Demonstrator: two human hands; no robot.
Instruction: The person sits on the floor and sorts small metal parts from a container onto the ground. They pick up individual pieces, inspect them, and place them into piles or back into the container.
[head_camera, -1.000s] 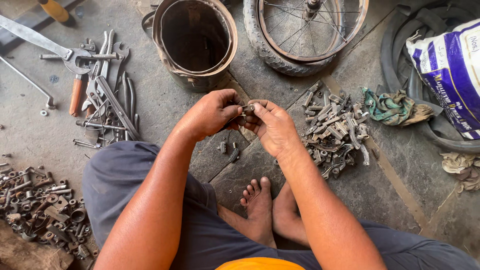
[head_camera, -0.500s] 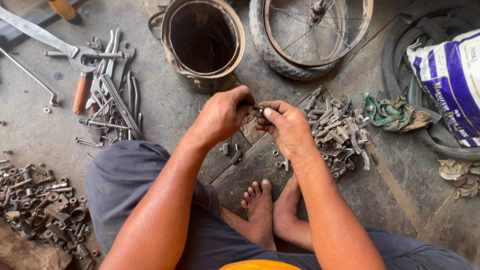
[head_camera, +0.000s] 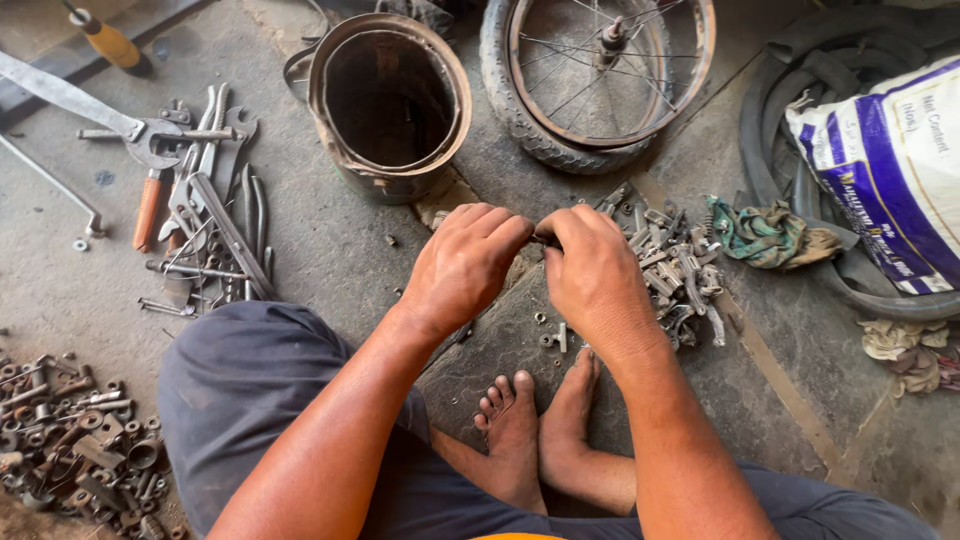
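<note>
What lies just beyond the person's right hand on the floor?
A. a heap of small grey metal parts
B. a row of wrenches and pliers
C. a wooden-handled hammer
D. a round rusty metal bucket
A: the heap of small grey metal parts lies right beside the right hand, while the round rusty metal bucket and the wrenches and pliers are on the left hand side.

One package shows: a large woven plastic sack (head_camera: 890, 170), white with broad purple-blue bands and dark print, at the upper right of the frame. It lies tilted on the floor, its bulging side facing up and its right part cut off by the frame edge. It rests inside and partly over a loop of black rubber tyre (head_camera: 775, 130). No signs or screens are in sight.
</note>
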